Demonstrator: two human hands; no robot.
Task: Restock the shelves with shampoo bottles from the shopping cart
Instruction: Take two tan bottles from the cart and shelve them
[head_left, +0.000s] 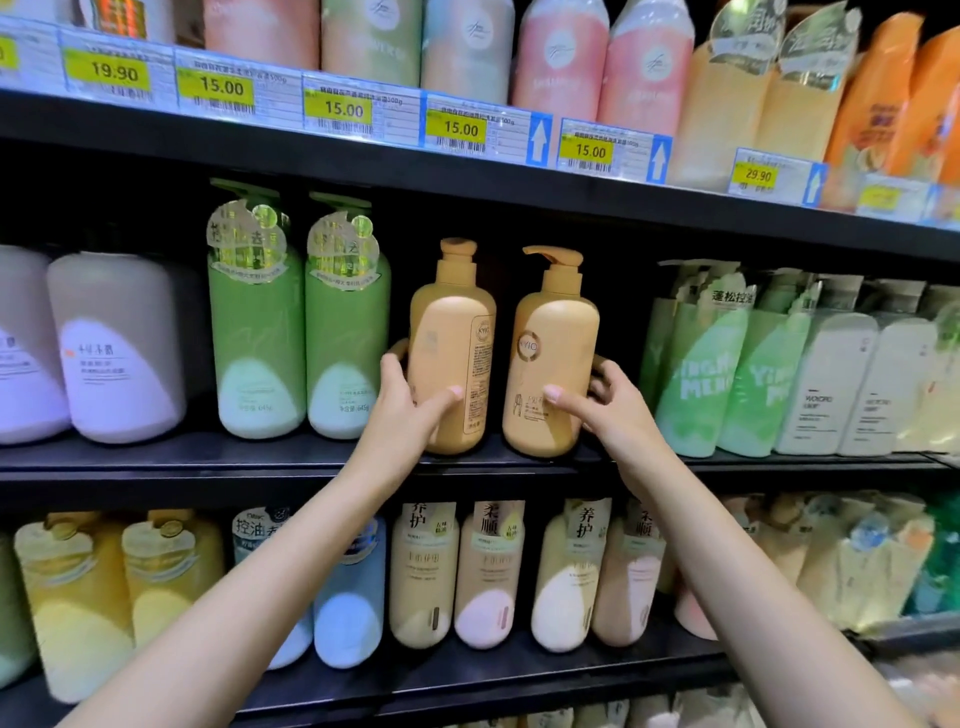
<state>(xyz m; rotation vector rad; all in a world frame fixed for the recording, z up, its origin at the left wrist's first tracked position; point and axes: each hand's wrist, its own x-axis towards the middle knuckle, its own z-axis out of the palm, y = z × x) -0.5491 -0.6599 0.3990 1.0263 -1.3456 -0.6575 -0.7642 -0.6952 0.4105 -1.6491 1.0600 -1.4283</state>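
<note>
While both orange pump bottles stand upright at the frame's centre on the middle shelf (291, 460), the left hand (410, 402) grips the left bottle (451, 353) and the right hand (605, 402), at three o'clock from it, grips the right bottle (556, 358).

Black middle shelf (218, 460), carrying two tan pump bottles (451, 358) upright side by side at centre. Green bottles (301, 332) and lilac bottles (119, 353) standing to their left, green-and-white pouches (769, 374) to their right.
</note>
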